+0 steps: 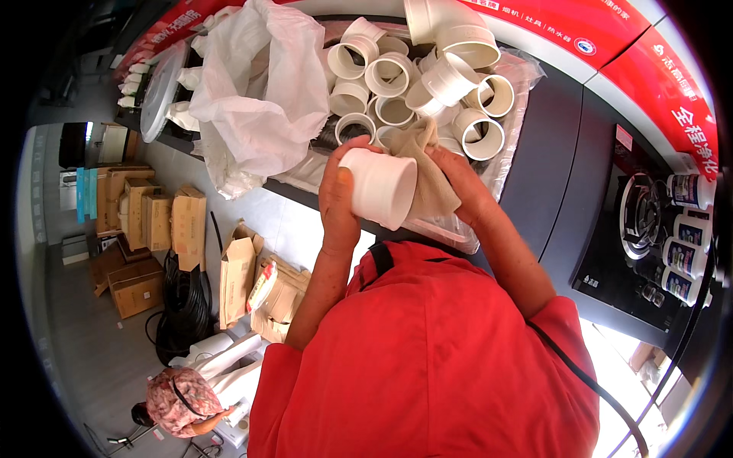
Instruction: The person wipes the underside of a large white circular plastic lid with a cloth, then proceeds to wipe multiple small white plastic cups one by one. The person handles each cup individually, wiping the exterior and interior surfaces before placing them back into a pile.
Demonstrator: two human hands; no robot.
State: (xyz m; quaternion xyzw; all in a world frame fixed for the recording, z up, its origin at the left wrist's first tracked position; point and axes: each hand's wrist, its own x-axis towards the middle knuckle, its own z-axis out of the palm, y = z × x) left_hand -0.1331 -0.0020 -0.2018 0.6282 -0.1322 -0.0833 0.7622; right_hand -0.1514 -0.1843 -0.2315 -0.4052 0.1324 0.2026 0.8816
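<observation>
A white plastic pipe coupling (pixel 375 186) is gripped in my left hand (pixel 339 194), its wide mouth turned to the right. My right hand (pixel 461 180) holds a tan cloth (pixel 430 183) against the far right side of the coupling's rim. Just beyond both hands lies a heap of white plastic pipe fittings (pixel 389 74), elbows and couplings, in a plastic-lined tray (pixel 509 154). One large elbow (pixel 458 28) rests on top at the back. To the left of the heap stands an open white woven plastic bag (pixel 257 114); its inside is mostly hidden.
A gas hob (pixel 624 252) is set in the dark counter (pixel 550 143) at right, with several white bottles (pixel 684 257) beside it. Cardboard boxes (pixel 189 223) and coiled black hose (pixel 180 303) occupy the floor at left. Another person (pixel 183 401) is at lower left.
</observation>
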